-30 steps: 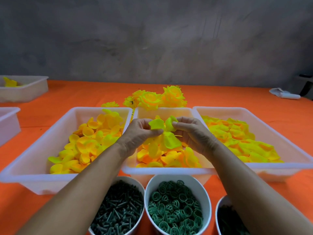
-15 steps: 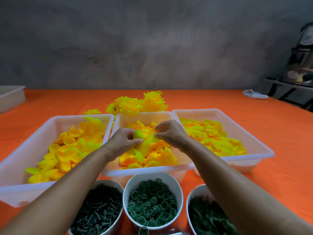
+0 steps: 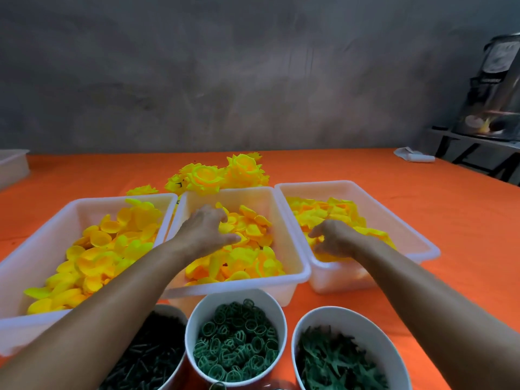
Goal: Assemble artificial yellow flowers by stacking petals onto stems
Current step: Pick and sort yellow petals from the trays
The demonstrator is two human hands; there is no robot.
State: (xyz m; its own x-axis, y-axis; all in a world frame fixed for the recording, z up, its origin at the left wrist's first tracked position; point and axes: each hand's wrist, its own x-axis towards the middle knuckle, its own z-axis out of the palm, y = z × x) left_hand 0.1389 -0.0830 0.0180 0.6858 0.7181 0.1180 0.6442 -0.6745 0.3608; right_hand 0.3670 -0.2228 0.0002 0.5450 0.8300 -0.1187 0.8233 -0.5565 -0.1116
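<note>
Meanwhile, petals (image 3: 247, 237) lie jumbled under the left hand (image 3: 206, 230)

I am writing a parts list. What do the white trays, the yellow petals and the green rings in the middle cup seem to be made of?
White trays: likely moulded plastic, slightly translucent, smooth with rolled rims.
Yellow petals: probably soft plastic or foam, matte, thin cupped shapes; cloth cannot be excluded.
Green rings: apparently moulded plastic, matte, identical openwork hoops.
Middle cup: white, smooth wall, paper or plastic; not clear.

Bright even light, soft motion blur (edges bowed), colours oversaturated.
</note>
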